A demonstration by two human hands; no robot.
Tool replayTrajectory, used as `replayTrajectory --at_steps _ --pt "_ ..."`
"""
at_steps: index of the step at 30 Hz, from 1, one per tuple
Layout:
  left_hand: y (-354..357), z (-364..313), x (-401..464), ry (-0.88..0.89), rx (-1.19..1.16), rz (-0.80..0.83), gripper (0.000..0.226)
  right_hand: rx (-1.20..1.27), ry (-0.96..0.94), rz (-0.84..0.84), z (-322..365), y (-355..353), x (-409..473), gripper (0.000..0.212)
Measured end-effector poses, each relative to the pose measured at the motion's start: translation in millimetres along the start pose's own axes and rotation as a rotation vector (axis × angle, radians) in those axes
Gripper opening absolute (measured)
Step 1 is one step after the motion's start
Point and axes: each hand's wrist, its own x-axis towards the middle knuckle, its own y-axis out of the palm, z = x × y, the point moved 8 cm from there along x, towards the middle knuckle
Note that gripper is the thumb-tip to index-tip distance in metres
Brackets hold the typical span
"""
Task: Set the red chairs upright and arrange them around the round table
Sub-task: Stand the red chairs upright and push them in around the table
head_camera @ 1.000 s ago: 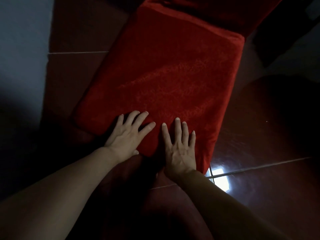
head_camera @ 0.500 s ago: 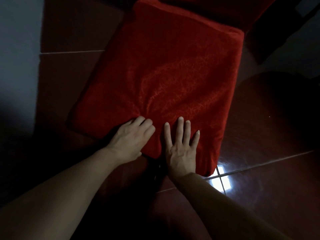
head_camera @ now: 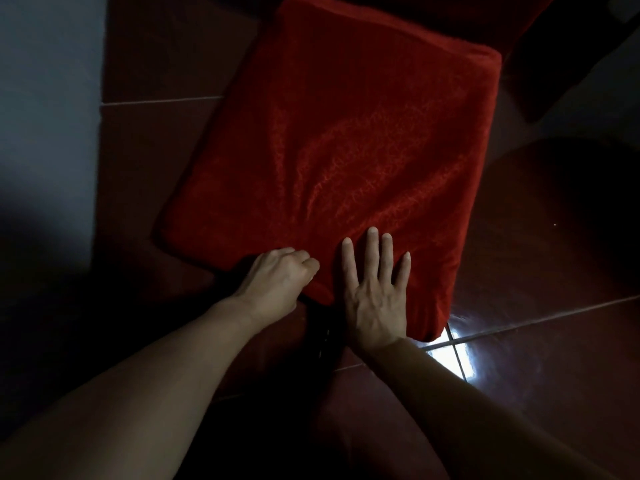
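- Head view: the left hand (head_camera: 277, 282) is curled into a fist at the near edge of the red chair seat (head_camera: 346, 150), bunching its red fabric.
- The right hand (head_camera: 375, 292) lies flat, fingers spread, pressing the seat just beside it.
- Both forearms reach forward from below.
- Dark glossy floor tiles (head_camera: 536, 358) lie open on the right; a pale wall (head_camera: 45, 98) runs close along the left.

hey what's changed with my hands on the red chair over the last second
The left hand went from flat with spread fingers to curled, bunching the fabric at the near edge of the red chair. The right hand stayed flat on the cover. The chair has barely shifted.
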Motion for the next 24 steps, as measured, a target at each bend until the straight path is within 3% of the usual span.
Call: replayTrajectory --at_steps 9,14,16,19,24 --pt "-13.8 -2.8 -4.8 -0.090 0.021 0.069 0.029 0.032 -0.047 -0.163 17.1 -16.1 -14.6 0.081" --pt "-34.0 -9.9 -4.3 -0.101 0.036 0.053 0.034 -0.054 -0.059 -0.139 9.5 -24.5 -7.7 0.109" --pt "-44.6 -13.3 -4.5 -0.098 0.043 0.037 0.034 -0.068 -0.086 -0.154 6.3 -33.0 -2.1 0.110" --pt "-60.0 -19.0 -5.2 -0.111 0.033 0.007 0.033 -0.091 -0.120 -0.193 0.9 -48.4 4.2 0.097" --pt "-93.6 -28.8 -6.0 -0.126 0.017 -0.106 0.032 -0.025 -0.132 -0.318 -3.0 -88.1 5.6 0.045"
